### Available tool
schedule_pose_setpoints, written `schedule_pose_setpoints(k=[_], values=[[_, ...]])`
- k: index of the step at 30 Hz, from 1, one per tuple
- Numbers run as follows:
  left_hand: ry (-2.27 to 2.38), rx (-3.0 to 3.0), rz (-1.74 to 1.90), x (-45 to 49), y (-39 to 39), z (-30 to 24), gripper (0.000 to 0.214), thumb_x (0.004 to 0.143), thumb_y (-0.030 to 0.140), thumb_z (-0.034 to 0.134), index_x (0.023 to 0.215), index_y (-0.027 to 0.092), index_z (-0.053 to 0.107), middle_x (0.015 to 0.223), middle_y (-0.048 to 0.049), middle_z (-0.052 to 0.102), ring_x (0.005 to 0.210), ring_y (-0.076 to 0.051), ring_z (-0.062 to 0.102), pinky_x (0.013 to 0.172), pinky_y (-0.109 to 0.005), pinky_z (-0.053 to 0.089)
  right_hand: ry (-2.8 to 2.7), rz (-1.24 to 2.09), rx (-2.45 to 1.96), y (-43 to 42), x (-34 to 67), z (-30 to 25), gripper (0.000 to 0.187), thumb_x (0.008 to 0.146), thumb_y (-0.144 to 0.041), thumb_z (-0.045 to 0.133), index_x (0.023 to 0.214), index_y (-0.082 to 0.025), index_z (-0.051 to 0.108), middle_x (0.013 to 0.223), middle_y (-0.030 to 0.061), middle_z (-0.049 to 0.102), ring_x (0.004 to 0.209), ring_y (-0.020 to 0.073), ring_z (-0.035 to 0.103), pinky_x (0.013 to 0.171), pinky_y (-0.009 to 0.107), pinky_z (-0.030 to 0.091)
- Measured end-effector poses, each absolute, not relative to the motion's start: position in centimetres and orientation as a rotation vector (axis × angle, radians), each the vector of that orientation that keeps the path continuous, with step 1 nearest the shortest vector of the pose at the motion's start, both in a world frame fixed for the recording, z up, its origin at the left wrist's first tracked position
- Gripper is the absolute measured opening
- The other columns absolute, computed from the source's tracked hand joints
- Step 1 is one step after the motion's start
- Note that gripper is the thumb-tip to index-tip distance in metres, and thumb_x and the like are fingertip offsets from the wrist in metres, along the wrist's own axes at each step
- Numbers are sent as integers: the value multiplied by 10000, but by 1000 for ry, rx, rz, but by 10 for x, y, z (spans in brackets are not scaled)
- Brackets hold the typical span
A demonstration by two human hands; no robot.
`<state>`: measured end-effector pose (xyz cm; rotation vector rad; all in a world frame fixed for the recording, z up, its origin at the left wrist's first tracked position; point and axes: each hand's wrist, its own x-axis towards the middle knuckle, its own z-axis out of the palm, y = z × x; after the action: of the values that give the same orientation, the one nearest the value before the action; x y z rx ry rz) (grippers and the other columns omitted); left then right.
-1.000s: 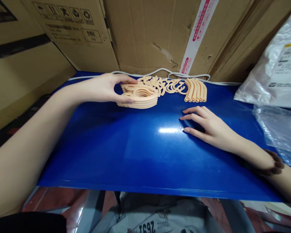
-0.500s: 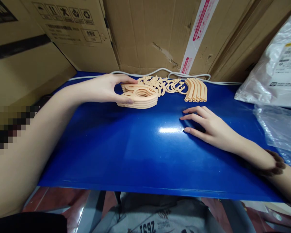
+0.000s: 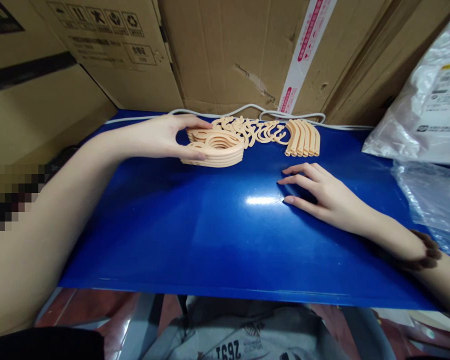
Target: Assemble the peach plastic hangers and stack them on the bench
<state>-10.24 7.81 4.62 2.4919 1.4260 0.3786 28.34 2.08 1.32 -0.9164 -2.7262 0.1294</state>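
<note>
Item: stack of peach plastic pieces, upper centre of frame, lying flat on the blue tabletop; long axis runs left to right, curved edge towards the right.
Left hand: forearm reaching in from lower left, hand closed around the stack's left end, thumb on the near edge, fingers over the far edge.
Right hand: centre right, palm down, fingers spread and open, holding nothing, fingertips on the tabletop.
Adjacent: loose hooks just behind the stack; row of curved strips to their right; cardboard boxes behind.
</note>
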Motion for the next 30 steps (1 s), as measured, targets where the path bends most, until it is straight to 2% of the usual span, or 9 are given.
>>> schedule_pose_setpoints(k=[5, 8, 10, 13, 15, 18, 23, 30], values=[[1292, 2668, 486, -99, 82, 45, 868, 827, 675, 711, 1477, 144, 491, 1447, -131, 583, 1221, -273, 601, 1073, -538, 488, -2730, 117, -925, 21, 283, 14, 358, 1007, -420, 551, 1277, -199, 634, 1323, 149, 591, 1205, 280, 579, 1035, 482, 480], [1123, 2762, 847, -70, 62, 47, 659, 964, 532, 636, 1432, 88, 505, 1447, -150, 571, 1327, -256, 548, 1163, -480, 428, -2732, 113, -924, 20, 283, 14, 356, 1007, -416, 552, 1277, -199, 634, 1322, 149, 592, 1214, 281, 575, 1035, 478, 479], [1006, 2846, 944, -43, 43, 42, 496, 1017, 403, 579, 1379, 67, 540, 1424, -163, 585, 1397, -255, 492, 1211, -462, 380, -2728, 108, -925, 20, 283, 13, 357, 1006, -414, 555, 1280, -200, 634, 1322, 147, 592, 1215, 280, 573, 1037, 472, 477], [792, 2941, 756, -9, 16, 24, 471, 1011, 260, 542, 1433, 54, 500, 1502, -172, 542, 1464, -264, 440, 1246, -445, 352, -2718, 88, -930, 19, 284, 12, 375, 1004, -412, 556, 1293, -185, 630, 1324, 154, 587, 1198, 279, 573, 1032, 465, 479], [720, 2980, 577, 5, 5, 10, 523, 1028, 274, 502, 1487, 30, 448, 1562, -186, 482, 1505, -283, 392, 1254, -444, 347, -2718, 73, -926, 18, 284, 12, 396, 1006, -411, 551, 1305, -163, 623, 1325, 167, 584, 1194, 283, 573, 1030, 466, 480], [696, 2985, 441, 10, 0, -2, 513, 1056, 288, 425, 1499, 30, 451, 1570, -172, 478, 1491, -261, 423, 1270, -415, 320, -2725, 64, -924, 18, 284, 12, 420, 1008, -418, 543, 1323, -148, 614, 1325, 179, 583, 1203, 291, 572, 1030, 472, 479], [768, 2951, 347, 6, 4, -2, 565, 1068, 391, 404, 1500, 35, 473, 1582, -175, 460, 1476, -302, 439, 1262, -443, 318, -2757, 48, -947, 18, 282, 15, 425, 1012, -434, 527, 1329, -164, 614, 1346, 177, 583, 1220, 300, 575, 1037, 483, 476], [795, 2913, 289, 8, 3, 2, 563, 1070, 403, 394, 1500, 53, 490, 1575, -170, 472, 1452, -299, 468, 1234, -409, 355, -2767, 112, -987, 18, 281, 21, 417, 1016, -464, 501, 1291, -182, 639, 1351, 168, 596, 1222, 300, 590, 1050, 481, 483]])
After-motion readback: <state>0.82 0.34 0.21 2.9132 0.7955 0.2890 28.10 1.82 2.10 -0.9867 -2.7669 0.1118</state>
